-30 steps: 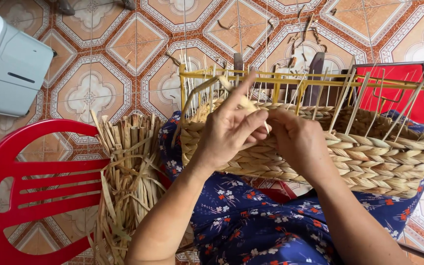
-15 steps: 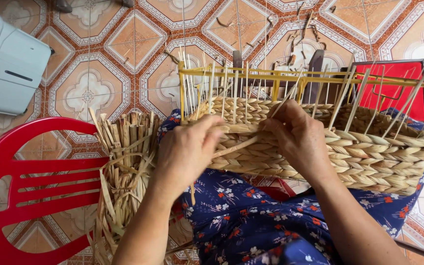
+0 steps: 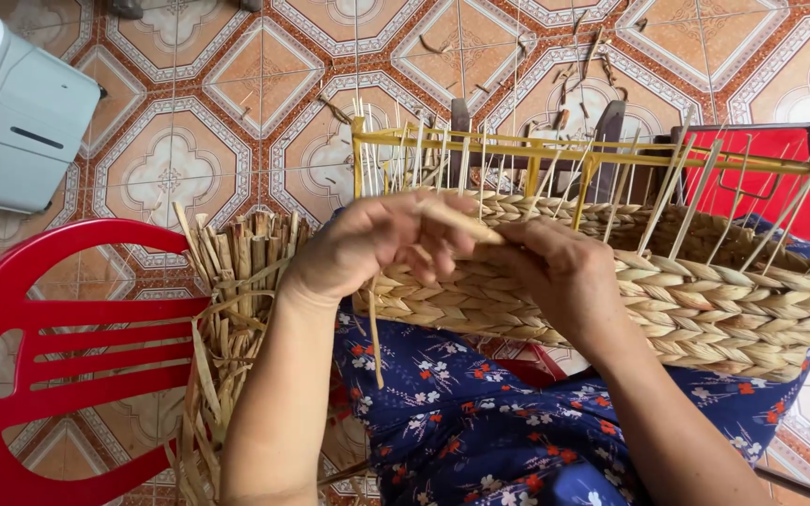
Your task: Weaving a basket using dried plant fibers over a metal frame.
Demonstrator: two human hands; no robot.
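**Two hands working a fibre strand at the near wall of a half-woven basket**

Nearest the camera, a lap covered in blue floral cloth (image 3: 480,422) supports the work, with both forearms rising from the lower edge of the view. The left hand (image 3: 377,245) is closed, its fingers curled round a pale fibre strand (image 3: 457,223) that runs across to the right. The right hand (image 3: 569,281) rests against the woven wall, fingers bent over the same strand where it meets the plaited rows; how firmly it pinches cannot be told, since the fingertips are hidden. The half-woven basket (image 3: 705,309) lies on the lap, tilted toward the viewer, its finished wall made of thick braided straw-coloured bands. Thin upright stakes (image 3: 677,201) stand out of the top row, and a loose stake hangs down just below the left hand. A yellow wire frame (image 3: 555,150) runs along the top of the stakes. Left of the lap, a bundle of dried reed strips (image 3: 236,300) leans beside a red plastic chair (image 3: 49,356). Beyond the basket a red rectangular object (image 3: 761,159) lies on the patterned orange floor tiles (image 3: 236,75), among scattered fibre scraps. A white appliance casing (image 3: 11,122) occupies the far left corner
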